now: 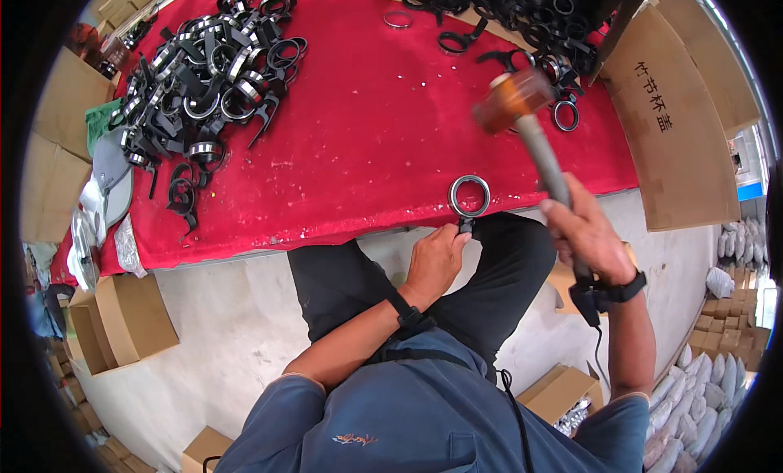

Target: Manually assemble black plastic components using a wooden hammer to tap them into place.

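Observation:
My left hand [437,259] pinches the dark handle end of a ring-shaped cup lid part [469,196]. Its round metal-and-black ring lies at the near edge of the red-covered table [342,147]. In my right hand [589,230] is a mallet [542,151], gripped by its grey handle. The mallet's amber-brown head is raised up and to the right of the ring, a little smeared by motion. Fingers of both hands are closed round what they hold.
A big heap of similar black and silver rings [212,73] covers the table's left. Another dark pile [522,16] lies at the far right, with a loose silver ring [398,19] near it. A cardboard box [677,122] stands at the right edge; an open carton [122,322] sits on the floor.

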Demonstrator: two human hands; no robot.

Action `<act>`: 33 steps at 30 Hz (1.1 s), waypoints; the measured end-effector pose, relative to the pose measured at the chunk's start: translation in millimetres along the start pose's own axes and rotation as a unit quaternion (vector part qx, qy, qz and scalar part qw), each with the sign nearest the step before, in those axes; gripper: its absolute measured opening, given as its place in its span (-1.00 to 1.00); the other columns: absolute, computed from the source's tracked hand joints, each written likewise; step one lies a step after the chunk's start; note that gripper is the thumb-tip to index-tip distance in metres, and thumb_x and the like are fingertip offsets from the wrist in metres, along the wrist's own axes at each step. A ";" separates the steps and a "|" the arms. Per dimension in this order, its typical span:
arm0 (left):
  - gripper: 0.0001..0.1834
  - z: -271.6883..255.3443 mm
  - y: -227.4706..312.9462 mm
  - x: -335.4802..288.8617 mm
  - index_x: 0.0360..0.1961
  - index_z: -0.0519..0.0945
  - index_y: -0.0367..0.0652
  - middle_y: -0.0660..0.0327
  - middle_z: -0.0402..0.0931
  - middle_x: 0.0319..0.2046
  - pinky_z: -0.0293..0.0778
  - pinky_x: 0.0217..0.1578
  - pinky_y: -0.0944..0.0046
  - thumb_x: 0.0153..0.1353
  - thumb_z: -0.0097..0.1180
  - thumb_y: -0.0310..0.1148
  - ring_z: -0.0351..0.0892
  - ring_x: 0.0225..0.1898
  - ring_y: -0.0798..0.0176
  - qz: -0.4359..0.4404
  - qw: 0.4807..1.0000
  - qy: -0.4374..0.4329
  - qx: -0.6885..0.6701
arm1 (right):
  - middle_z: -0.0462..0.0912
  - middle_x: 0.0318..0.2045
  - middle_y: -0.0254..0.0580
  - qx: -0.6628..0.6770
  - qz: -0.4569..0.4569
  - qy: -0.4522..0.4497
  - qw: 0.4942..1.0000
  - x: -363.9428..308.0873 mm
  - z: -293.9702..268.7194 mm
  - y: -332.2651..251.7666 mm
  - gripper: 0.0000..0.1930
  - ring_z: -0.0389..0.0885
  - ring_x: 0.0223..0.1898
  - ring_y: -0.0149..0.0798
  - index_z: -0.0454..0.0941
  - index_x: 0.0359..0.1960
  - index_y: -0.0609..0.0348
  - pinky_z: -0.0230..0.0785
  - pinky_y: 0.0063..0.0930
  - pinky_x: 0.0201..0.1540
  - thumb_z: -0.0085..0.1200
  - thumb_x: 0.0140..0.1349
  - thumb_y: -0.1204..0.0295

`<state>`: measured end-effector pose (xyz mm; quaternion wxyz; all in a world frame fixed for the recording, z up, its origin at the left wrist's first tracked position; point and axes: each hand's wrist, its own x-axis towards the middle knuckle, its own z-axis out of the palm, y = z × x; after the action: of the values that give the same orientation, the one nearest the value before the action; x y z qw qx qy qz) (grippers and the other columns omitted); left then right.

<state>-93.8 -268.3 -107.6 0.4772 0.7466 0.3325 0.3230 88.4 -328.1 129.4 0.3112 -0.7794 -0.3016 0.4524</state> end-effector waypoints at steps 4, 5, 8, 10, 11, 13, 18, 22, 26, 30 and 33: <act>-0.69 -5.5 0.5 -2.8 -0.34 0.51 -0.27 -0.13 0.57 -0.48 0.43 -0.33 -0.20 0.51 0.20 -0.27 0.62 -0.37 -0.35 -0.001 1.000 -0.008 0.013 | 0.39 -0.54 -0.43 -0.008 -0.074 0.123 0.990 -23.2 2.7 8.5 -0.75 0.35 -0.63 -0.53 0.40 0.09 0.11 0.25 -0.50 -0.61 0.09 0.58 0.27; -0.69 -2.9 1.0 -2.2 -0.34 0.51 -0.27 -0.10 0.61 -0.46 0.46 -0.32 -0.18 0.51 0.19 -0.27 0.65 -0.35 -0.32 -0.013 1.000 -0.015 0.004 | 0.41 -0.54 -0.41 0.022 -0.060 0.137 0.989 -23.2 5.9 29.3 -0.75 0.35 -0.65 -0.49 0.39 0.10 0.14 0.27 -0.45 -0.63 0.07 0.58 0.29; -0.70 3.9 4.0 -1.7 -0.33 0.53 -0.27 -0.08 0.69 -0.40 0.51 -0.29 -0.13 0.52 0.18 -0.28 0.70 -0.32 -0.27 -0.025 0.999 -0.041 0.002 | 0.40 -0.55 -0.35 -0.069 0.005 0.072 0.995 -15.5 24.1 113.4 -0.78 0.38 -0.67 -0.41 0.36 0.07 0.17 0.31 -0.35 -0.63 0.04 0.58 0.34; -0.71 1.7 2.4 -2.6 -0.32 0.55 -0.27 -0.07 0.72 -0.36 0.53 -0.28 -0.11 0.52 0.18 -0.28 0.72 -0.29 -0.26 -0.028 0.998 -0.058 0.013 | 0.38 -0.55 -0.35 0.044 0.075 0.005 0.996 -16.0 25.6 112.8 -0.73 0.39 -0.66 -0.40 0.35 0.15 0.17 0.32 -0.36 -0.63 0.06 0.58 0.34; -0.72 -1.4 0.7 -0.7 -0.29 0.57 -0.29 -0.07 0.74 -0.33 0.57 -0.26 -0.06 0.53 0.16 -0.29 0.77 -0.26 -0.19 -0.037 0.997 -0.067 0.015 | 0.38 -0.55 -0.35 0.050 0.074 0.006 0.996 -17.8 26.4 106.5 -0.73 0.39 -0.66 -0.40 0.35 0.15 0.17 0.32 -0.36 -0.63 0.06 0.58 0.34; -0.74 -6.1 -4.8 0.1 -0.25 0.60 -0.31 -0.06 0.77 -0.29 0.60 -0.23 0.00 0.55 0.15 -0.31 0.81 -0.24 -0.12 -0.042 0.996 -0.073 0.024 | 0.38 -0.53 -0.37 0.122 -0.003 0.093 0.988 -19.2 29.3 98.4 -0.69 0.38 -0.65 -0.44 0.36 0.20 0.16 0.32 -0.41 -0.63 0.09 0.57 0.32; -0.68 -30.9 13.4 2.6 0.11 0.60 -0.43 -0.03 0.74 0.06 0.63 0.16 0.17 0.65 0.04 -0.32 0.80 0.12 0.10 -0.087 0.964 -0.118 -0.222 | 0.38 -0.55 -0.39 0.268 -0.098 0.155 0.946 -15.0 26.8 126.7 -0.72 0.37 -0.67 -0.50 0.39 0.18 0.13 0.29 -0.51 -0.65 0.10 0.55 0.36; -0.61 -58.8 41.4 6.5 0.23 0.53 -0.38 -0.09 0.62 0.24 0.52 0.35 0.06 0.68 -0.01 -0.24 0.69 0.27 0.01 -0.010 0.945 -0.134 -0.298 | 0.41 -0.58 -0.38 0.248 -0.091 0.180 0.947 5.4 40.3 167.7 -0.77 0.38 -0.70 -0.48 0.43 0.10 0.15 0.28 -0.50 -0.67 0.12 0.50 0.43; -0.61 -72.1 49.4 6.8 0.27 0.49 -0.35 -0.09 0.55 0.31 0.45 0.41 0.00 0.67 0.02 -0.23 0.63 0.32 0.01 0.026 0.940 -0.129 -0.316 | 0.43 -0.57 -0.37 0.185 -0.081 0.176 0.963 27.8 54.0 199.3 -0.77 0.42 -0.70 -0.45 0.45 0.06 0.17 0.29 -0.48 -0.67 0.15 0.45 0.46; -0.63 -88.6 62.9 10.6 0.22 0.52 -0.38 -0.05 0.59 0.23 0.62 0.27 0.06 0.66 0.04 -0.26 0.69 0.23 0.06 0.011 0.949 -0.076 -0.306 | 0.45 -0.56 -0.34 0.159 -0.064 0.152 0.973 33.0 60.7 194.8 -0.75 0.45 -0.70 -0.43 0.46 0.05 0.19 0.32 -0.44 -0.66 0.18 0.41 0.49; -0.68 -119.0 59.5 31.0 0.14 0.56 -0.42 -0.02 0.63 0.14 0.73 0.06 0.14 0.65 0.04 -0.31 0.76 0.08 0.11 -0.039 0.976 0.012 -0.212 | 0.46 -0.55 -0.32 0.141 -0.073 0.136 0.978 34.4 57.8 196.5 -0.72 0.46 -0.70 -0.41 0.47 0.06 0.19 0.34 -0.43 -0.65 0.19 0.38 0.48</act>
<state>-160.1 -203.3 -7.3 0.6330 0.6109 0.2909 0.3762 88.0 -412.6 -60.2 0.4881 -0.7580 -0.2457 0.3561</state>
